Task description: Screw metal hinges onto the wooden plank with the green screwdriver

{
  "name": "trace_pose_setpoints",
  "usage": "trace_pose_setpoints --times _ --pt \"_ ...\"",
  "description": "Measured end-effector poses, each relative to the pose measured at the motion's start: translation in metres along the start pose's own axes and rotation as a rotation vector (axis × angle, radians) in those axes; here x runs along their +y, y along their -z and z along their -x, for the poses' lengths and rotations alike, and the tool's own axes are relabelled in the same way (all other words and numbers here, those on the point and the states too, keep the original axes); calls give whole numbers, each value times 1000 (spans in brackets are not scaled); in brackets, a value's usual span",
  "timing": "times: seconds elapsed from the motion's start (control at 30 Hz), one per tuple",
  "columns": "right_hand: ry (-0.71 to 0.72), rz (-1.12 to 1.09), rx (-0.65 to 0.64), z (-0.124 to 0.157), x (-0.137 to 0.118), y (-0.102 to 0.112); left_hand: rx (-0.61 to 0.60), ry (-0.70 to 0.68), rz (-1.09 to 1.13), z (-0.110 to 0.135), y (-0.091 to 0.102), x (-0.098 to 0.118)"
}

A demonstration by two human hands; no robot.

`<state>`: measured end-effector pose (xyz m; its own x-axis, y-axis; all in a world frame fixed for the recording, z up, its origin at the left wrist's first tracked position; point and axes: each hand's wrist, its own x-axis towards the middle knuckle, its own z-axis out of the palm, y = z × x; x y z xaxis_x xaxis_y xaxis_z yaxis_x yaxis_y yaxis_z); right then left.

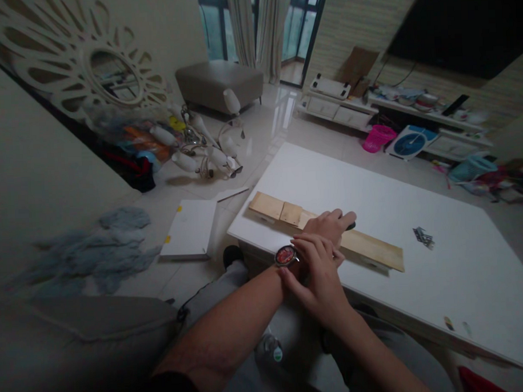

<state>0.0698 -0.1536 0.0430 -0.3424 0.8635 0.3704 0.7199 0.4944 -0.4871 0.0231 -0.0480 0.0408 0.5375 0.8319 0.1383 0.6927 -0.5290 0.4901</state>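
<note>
A long wooden board (372, 249), built of joined pale pieces, lies along the near side of the white table (347, 184). Over its middle is my left hand (326, 225), fingers curled with a small dark thing (352, 225) at their tips; what it is I cannot make out. A wristwatch (286, 255) with a red and black dial is on my left wrist. My right hand (322, 274) lies across that wrist beside the watch, fingers stretched and thumb apart. Both hands hide part of the board.
Small metal pieces (423, 237) lie on the table's right part. A white panel (189, 228) is on the floor at left, near a crumpled grey cloth (96, 253) and a chandelier (206, 143). A clear bottle (270, 347) is below, between my legs.
</note>
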Motion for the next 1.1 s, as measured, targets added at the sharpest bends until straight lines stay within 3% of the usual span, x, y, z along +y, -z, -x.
trace_pose_setpoints --times 0.3,1.1 --pt "38 104 -38 1 -6 0 3 -35 -25 2 -1 3" --pt "38 32 -2 3 -6 1 1 -112 -27 1 -5 1"
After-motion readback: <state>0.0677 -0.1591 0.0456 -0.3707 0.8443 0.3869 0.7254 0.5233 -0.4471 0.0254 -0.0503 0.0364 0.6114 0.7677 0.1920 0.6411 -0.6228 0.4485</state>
